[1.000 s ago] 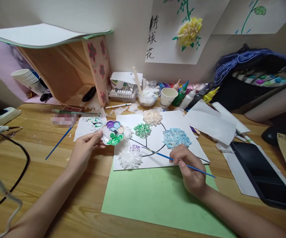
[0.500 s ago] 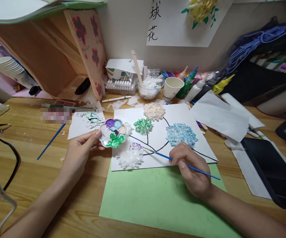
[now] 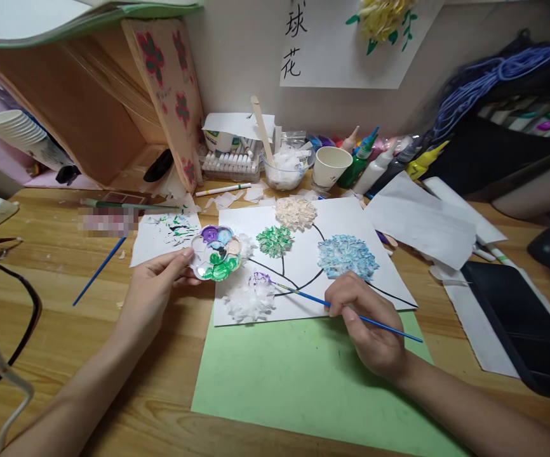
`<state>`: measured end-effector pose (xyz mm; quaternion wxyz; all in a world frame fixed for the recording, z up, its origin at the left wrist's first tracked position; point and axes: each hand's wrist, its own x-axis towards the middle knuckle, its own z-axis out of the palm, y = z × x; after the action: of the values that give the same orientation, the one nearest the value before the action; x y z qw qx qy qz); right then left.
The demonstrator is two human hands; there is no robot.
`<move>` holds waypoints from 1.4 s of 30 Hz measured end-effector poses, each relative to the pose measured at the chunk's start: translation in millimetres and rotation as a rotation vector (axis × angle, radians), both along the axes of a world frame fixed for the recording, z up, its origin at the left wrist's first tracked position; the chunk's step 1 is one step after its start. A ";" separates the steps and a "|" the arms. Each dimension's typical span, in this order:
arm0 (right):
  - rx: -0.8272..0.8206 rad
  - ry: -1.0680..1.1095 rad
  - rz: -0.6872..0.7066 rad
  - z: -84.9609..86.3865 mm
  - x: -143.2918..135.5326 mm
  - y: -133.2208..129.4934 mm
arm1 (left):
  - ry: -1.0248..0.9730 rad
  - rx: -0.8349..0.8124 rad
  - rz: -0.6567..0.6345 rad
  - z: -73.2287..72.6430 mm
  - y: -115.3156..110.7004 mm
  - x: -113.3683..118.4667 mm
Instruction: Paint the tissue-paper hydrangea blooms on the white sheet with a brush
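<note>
Between thumb and fingers, my left hand [image 3: 167, 273] grips a flower-shaped paint palette [image 3: 216, 252] with purple, blue, peach, green and black paint. My right hand [image 3: 368, 317] is closed around a thin blue paintbrush [image 3: 310, 297]. The brush tip meets the upper edge of a white paper-petal flower [image 3: 251, 301], where some petals show purple. This flower sits on a white sheet [image 3: 342, 219] with drawn black stems. Also on the sheet are a blue flower [image 3: 348, 257], a green flower [image 3: 274, 241] and a peach flower [image 3: 295, 213]. Another white flower is partly hidden behind the palette.
Green paper [image 3: 303, 381] lies under the sheet. Behind stand a paper cup [image 3: 332, 166], a bowl of white scraps [image 3: 286, 170] and several paint bottles [image 3: 363, 155]. A second blue brush [image 3: 98, 271] lies left, near a paint-smeared paper [image 3: 160, 238]. At right lies a black phone [image 3: 523, 324].
The whole view shifts very slightly. Both hands keep their hold on the palette and brush, and the brush tip stays at the white flower's purple petals.
</note>
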<state>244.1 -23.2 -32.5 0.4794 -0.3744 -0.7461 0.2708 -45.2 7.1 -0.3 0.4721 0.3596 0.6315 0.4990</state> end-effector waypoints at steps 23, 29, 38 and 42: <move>-0.060 0.094 -0.089 -8.5 -24.8 8.0 | -0.018 0.016 0.041 8.2 -2.2 0.7; -0.047 0.038 -0.054 -8.4 -24.2 6.9 | -0.012 0.021 0.025 7.0 -2.8 1.4; -0.052 0.012 -0.018 -5.1 -23.7 6.4 | 0.000 -0.002 0.036 9.9 -2.7 4.2; -0.043 0.031 -0.033 -6.0 -23.2 6.3 | 0.001 0.002 0.042 8.9 -3.0 4.4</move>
<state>220.9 -16.9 -38.5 0.4870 -0.3927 -0.7263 0.2847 -40.7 4.1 8.6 0.4608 0.3469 0.6388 0.5092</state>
